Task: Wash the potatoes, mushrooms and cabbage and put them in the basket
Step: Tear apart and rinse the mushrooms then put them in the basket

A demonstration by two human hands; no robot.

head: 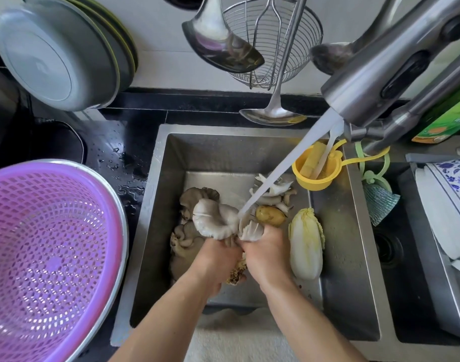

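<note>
At frame centre, over the steel sink [354, 231], left hand [215, 259] and right hand [266, 253] both grip one oyster mushroom cluster [214, 220]: pale grey-white caps, ribbed gills, wet under the water stream [283, 168]. More grey mushrooms [197, 195] lie behind; potato [270, 216] and pale cabbage [306, 244] lie right of centre. Purple basket [48, 254] sits at lower left.

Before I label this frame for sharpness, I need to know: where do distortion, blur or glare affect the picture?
Head view: wide-angle bending curves the purple basket and the faucet at the edges; the running water smears into a streak; soft glare lies on the sink wall; the hands and the oyster mushroom they hold stay fairly sharp.
</note>
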